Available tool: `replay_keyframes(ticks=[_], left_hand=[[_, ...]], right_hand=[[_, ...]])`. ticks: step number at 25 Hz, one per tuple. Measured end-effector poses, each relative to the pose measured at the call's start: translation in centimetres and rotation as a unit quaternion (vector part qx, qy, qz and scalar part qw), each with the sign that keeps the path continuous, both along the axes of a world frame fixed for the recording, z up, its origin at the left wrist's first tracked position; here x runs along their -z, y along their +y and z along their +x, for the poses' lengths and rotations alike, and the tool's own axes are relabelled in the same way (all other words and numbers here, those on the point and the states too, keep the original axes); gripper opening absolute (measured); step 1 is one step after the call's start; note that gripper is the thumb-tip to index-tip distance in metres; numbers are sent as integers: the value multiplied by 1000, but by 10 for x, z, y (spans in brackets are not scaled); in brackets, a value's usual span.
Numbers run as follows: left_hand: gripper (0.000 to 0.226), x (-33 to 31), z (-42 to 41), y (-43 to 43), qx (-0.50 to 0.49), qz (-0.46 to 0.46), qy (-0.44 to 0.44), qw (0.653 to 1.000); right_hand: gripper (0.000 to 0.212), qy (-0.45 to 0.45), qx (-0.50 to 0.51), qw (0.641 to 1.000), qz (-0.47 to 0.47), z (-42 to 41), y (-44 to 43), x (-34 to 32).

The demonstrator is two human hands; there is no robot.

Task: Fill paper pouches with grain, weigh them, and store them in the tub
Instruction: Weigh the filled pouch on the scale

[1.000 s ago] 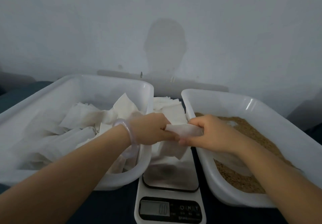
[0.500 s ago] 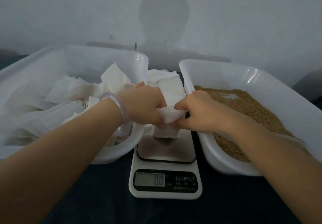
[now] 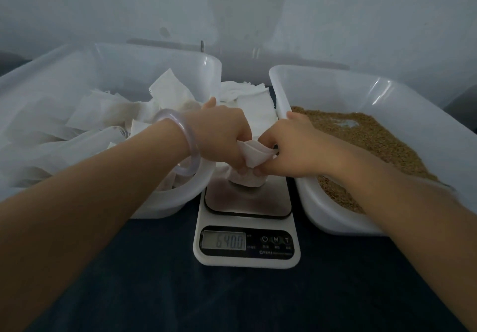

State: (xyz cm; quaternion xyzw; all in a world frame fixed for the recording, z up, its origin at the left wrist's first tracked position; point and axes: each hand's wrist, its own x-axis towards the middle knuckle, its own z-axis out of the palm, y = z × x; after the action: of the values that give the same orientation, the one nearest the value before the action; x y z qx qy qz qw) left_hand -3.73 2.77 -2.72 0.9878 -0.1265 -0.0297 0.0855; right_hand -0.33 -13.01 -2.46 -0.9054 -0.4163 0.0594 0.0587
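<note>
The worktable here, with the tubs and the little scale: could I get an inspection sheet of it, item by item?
Surface: dark blue table top, bare in front of the scale.
Job's things: white paper pouch resting on the white digital scale, display about 640.0; white plastic tub of brown grain at right; white plastic tub of paper pouches at left; stack of flat white pouches behind.
Clutter: nothing seen.
Grippers: left hand and right hand both pinch the pouch's top; pale translucent bangle on left wrist.
Cables: nothing seen.
Surroundings: plain grey wall with the person's shadow.
</note>
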Motion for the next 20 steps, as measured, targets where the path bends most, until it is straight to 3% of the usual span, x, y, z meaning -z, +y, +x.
replay_keyframes(ticks=[3,7,14,20], left_hand=[[27,1,-3,5,12,-20,-14,1000],[50,-1,-8,5,4,-26,-19,999],[33,-6,-13,2,14,-69,8,998],[51,-4,-12,2,7,-46,-6,999]], right_hand=[[22,7,-5,999,34,-4,-4,-2],[46,62,14,995,78,-8,-10,-4],[45,107,25,987,114,1,-14,2],[44,115,22,986,119,0,-14,2]])
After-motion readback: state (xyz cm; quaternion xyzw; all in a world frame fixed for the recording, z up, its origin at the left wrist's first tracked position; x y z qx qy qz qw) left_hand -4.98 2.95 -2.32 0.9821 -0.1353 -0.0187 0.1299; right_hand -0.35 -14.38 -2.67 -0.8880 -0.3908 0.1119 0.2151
